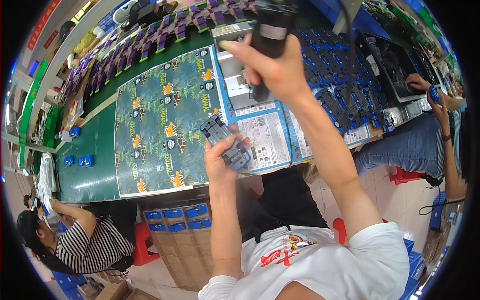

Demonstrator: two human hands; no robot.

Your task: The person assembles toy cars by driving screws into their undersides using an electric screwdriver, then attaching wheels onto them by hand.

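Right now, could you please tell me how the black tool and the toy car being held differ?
The black tool is in the right hand; the toy car is in the left hand. The tool is mostly black with a pale label, while the car shows grey and blue. The tool looks longer than the car. Both are hand-held.

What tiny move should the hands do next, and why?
Perhaps bring the black cylindrical handheld tool toward the blue-and-black plastic toy car: the right hand grips the tool apart from the car, and the left hand holds the car dark underside up.
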